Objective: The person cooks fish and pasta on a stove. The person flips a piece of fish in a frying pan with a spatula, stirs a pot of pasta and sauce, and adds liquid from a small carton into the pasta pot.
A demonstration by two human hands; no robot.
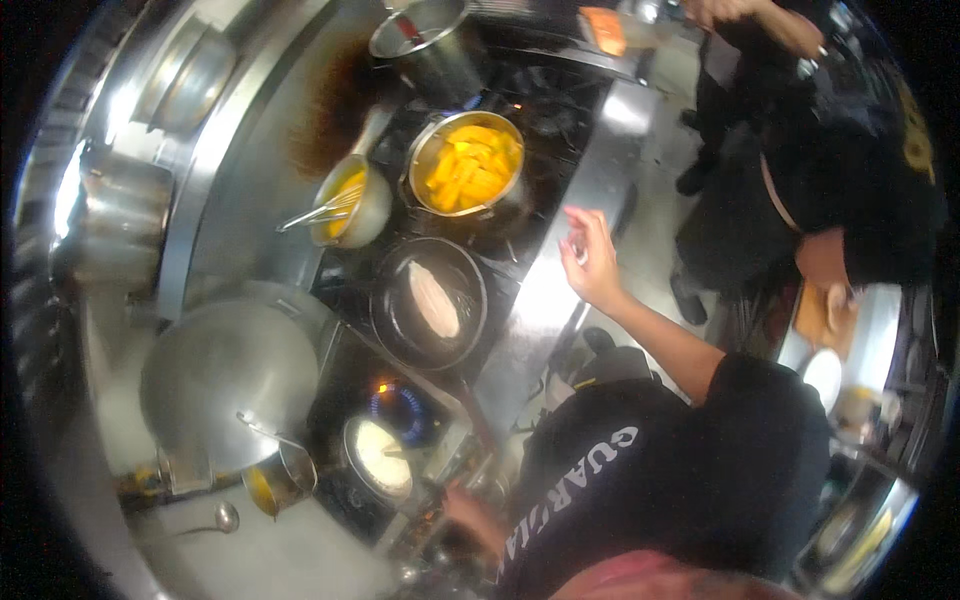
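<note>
Beside the stove's steel front edge, my right hand (594, 262) is raised with the thumb apart from loosely bent fingers, and nothing shows in it. My left hand (472, 512) is low at the stove front, closed around what looks like the dark handle of a small pan (378, 458); the fingers are partly hidden and blurred. Creamy white food fills that pan, tilted beside a lit burner (398, 410). In a dark frying pan (385, 335) lies a pale fish fillet (433, 301). A pot (412, 170) of yellow-orange pieces stands behind it.
A saucepan (372, 218) with yellow liquid holds a whisk (315, 214). A tall pot (440, 60) stands at the back. Left are a large metal bowl (225, 375), a small metal container (285, 485) and a ladle (226, 517). A co-worker in dark clothes (840, 190) stands right.
</note>
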